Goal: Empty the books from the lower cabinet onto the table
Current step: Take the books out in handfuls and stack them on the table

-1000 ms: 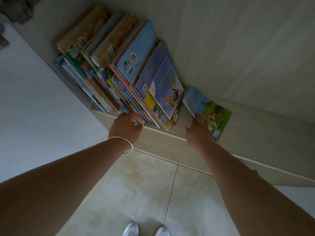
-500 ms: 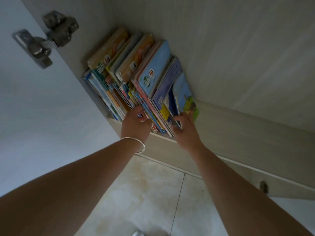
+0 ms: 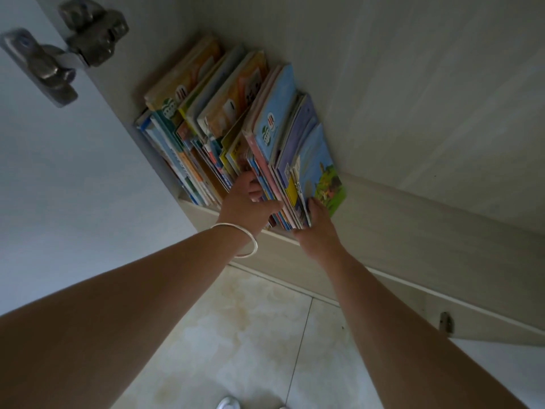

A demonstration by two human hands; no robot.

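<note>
A row of thin, colourful children's books (image 3: 224, 125) stands upright at the left end of the lower cabinet shelf (image 3: 413, 219). My left hand (image 3: 247, 205), with a white bangle on the wrist, has its fingers pushed in between the books near the middle of the row. My right hand (image 3: 318, 228) presses against the outer cover of the rightmost book (image 3: 321, 172), a blue and green one. Between my two hands sits a bundle of several books (image 3: 283, 160). My fingertips are hidden behind the books.
The open white cabinet door (image 3: 59, 178) with two metal hinges (image 3: 65, 51) is on the left. The rest of the shelf runs bare to the right. Below is a pale tiled floor (image 3: 253, 335), with my white shoes (image 3: 228, 403) at the bottom edge.
My right hand swung the blue and green book from lying out on the shelf up against the row. My left hand slid deeper in between the books. The view moved closer.
</note>
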